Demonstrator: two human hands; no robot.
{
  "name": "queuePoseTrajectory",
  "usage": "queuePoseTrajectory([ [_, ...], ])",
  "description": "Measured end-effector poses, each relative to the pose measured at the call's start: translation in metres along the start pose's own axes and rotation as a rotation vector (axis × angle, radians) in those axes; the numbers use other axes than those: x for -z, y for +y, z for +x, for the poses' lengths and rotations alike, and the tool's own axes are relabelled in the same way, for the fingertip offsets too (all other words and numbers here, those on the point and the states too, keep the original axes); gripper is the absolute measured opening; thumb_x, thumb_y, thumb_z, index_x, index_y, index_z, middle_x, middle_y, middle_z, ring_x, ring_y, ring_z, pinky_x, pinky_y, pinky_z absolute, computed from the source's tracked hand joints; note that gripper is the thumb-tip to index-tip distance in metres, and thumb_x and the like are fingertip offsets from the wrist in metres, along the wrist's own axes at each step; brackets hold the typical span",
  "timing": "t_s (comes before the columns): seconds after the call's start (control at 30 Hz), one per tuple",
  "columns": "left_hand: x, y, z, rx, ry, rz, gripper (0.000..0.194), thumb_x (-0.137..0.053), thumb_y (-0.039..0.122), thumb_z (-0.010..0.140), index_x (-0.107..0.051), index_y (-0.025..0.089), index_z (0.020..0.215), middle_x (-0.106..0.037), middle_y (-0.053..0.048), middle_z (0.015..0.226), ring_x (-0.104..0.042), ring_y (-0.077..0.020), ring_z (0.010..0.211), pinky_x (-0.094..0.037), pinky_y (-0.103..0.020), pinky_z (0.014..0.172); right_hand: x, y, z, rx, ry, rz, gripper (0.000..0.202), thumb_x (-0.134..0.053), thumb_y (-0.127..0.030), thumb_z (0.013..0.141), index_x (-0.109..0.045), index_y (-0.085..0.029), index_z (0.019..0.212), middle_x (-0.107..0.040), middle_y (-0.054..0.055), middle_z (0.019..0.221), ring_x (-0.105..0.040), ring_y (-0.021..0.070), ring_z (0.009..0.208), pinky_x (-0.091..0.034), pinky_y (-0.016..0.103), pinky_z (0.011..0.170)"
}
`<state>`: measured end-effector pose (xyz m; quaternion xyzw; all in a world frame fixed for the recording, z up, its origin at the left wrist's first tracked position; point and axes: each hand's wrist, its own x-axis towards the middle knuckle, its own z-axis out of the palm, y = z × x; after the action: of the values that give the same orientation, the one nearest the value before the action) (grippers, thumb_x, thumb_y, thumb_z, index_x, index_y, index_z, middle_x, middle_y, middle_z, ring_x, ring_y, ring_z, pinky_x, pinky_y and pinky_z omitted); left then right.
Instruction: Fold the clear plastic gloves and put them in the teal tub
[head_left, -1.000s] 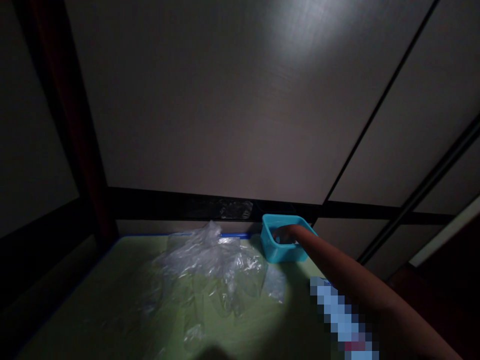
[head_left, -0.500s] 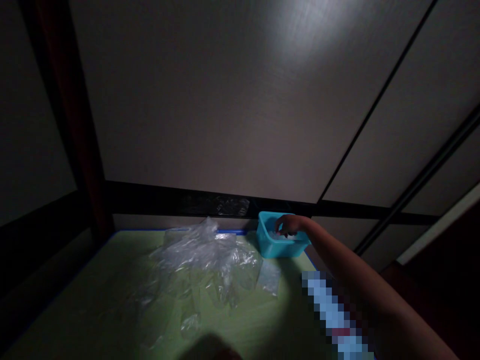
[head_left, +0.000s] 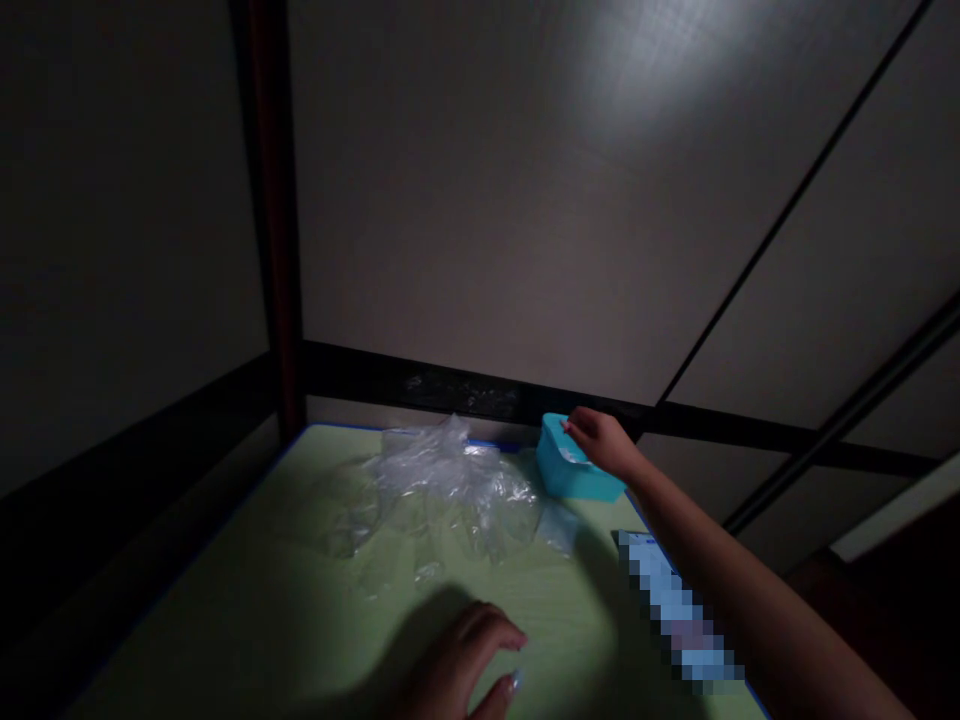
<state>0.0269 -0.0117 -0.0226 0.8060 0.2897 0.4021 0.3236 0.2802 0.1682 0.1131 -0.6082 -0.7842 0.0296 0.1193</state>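
My right hand (head_left: 600,440) is over the turquoise plastic bin (head_left: 581,484) at the table's far right corner. Its fingers are closed in a pinch, and whatever they hold is too small and dark to make out. Something whitish shows inside the bin below the fingertips. At the bottom centre, my left hand (head_left: 480,655) hovers over the table with thumb and fingers apart, holding nothing. Beyond it lies a heap of crumpled clear plastic bags (head_left: 450,480). A small flat clear packet (head_left: 559,527) rests in front of the bin.
The green table (head_left: 315,620) has a blue edge and stands against pale panels (head_left: 480,200) with dark trim. A flat, pixelated light-blue item (head_left: 675,610) lies along the right edge, beside my right forearm. The light is dim.
My left hand has come into view from the bottom edge, fingers apart. My right hand has risen slightly from inside the bin. The whole view has shifted a little.
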Motion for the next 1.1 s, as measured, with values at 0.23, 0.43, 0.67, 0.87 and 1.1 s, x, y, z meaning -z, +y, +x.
queuePoseTrajectory([
  [0.23,0.010,-0.001,0.016,0.060,0.128,0.307,0.021,-0.053,0.013,0.082,-0.061,0.021,0.099,-0.062,-0.006,0.098,-0.054,-0.0241,0.099,-0.046,-0.039,0.089,-0.078,-0.099,-0.043,0.226,-0.141,-0.031,0.056,-0.071,-0.052,0.074,-0.057,-0.022,0.119,-0.068,0.010,0.106,-0.064,0.0257,0.091,-0.043,0.030,0.073],
  [0.43,0.022,-0.019,0.023,0.097,0.213,0.363,0.017,-0.047,0.015,0.084,-0.061,0.018,0.094,-0.062,-0.009,0.093,-0.053,-0.0275,0.094,-0.044,-0.045,0.085,-0.114,-0.110,-0.033,0.033,-0.090,0.009,0.029,-0.058,-0.035,0.092,-0.060,-0.015,0.113,-0.064,0.009,0.107,-0.063,0.0210,0.092,-0.052,0.039,0.079],
  [0.67,0.026,-0.040,0.024,0.140,0.331,0.251,0.016,-0.045,0.023,0.085,-0.059,0.019,0.093,-0.062,-0.007,0.088,-0.059,-0.0241,0.087,-0.048,-0.038,0.078,-0.084,-0.085,-0.024,0.030,0.051,0.274,0.027,-0.057,-0.033,0.093,-0.058,-0.016,0.114,-0.061,0.007,0.112,-0.062,0.0193,0.093,-0.053,0.039,0.080],
  [0.87,0.023,-0.048,0.023,0.169,0.369,0.129,0.020,-0.046,0.030,0.086,-0.058,0.020,0.100,-0.065,-0.006,0.088,-0.064,-0.0215,0.083,-0.052,-0.036,0.076,-0.058,-0.067,-0.028,0.026,0.419,0.693,0.027,-0.062,-0.038,0.085,-0.056,-0.018,0.068,-0.057,0.001,0.070,-0.055,0.0163,0.073,-0.046,0.031,0.071],
  [1.1,0.024,-0.043,0.020,0.199,0.390,0.029,0.029,-0.046,0.036,0.089,-0.051,0.019,0.113,-0.063,-0.010,0.102,-0.062,-0.0219,0.089,-0.050,-0.039,0.082,-0.028,-0.059,-0.082,0.015,0.578,1.306,0.040,-0.055,-0.063,0.079,-0.047,-0.023,0.078,-0.062,0.001,0.078,-0.060,0.0177,0.072,-0.048,0.030,0.065],
])
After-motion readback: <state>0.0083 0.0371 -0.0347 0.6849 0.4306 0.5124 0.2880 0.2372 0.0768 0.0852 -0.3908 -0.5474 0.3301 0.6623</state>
